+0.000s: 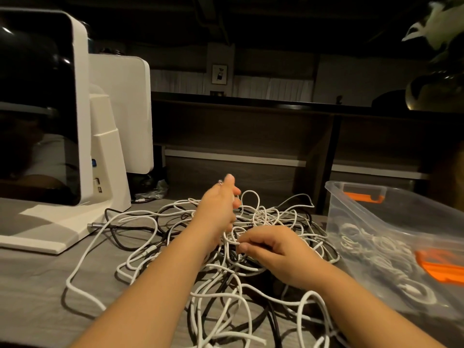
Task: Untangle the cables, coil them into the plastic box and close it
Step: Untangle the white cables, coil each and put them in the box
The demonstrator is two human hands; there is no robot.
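Observation:
A tangled heap of white and black cables (pixel 221 272) covers the grey table in front of me. My left hand (pixel 221 204) is raised over the far side of the heap and holds a white cable between its fingers. My right hand (pixel 273 249) pinches a white loop at the middle of the heap. A clear plastic box (pixel 376 222) with orange latches stands at the right, with coiled white cables lying inside it.
A white monitor on a stand (pixel 62 121) rises at the left, with a second white screen (pixel 125 109) behind it. A loose white cable (pixel 82 259) trails toward the stand's base. A dark counter runs along the back.

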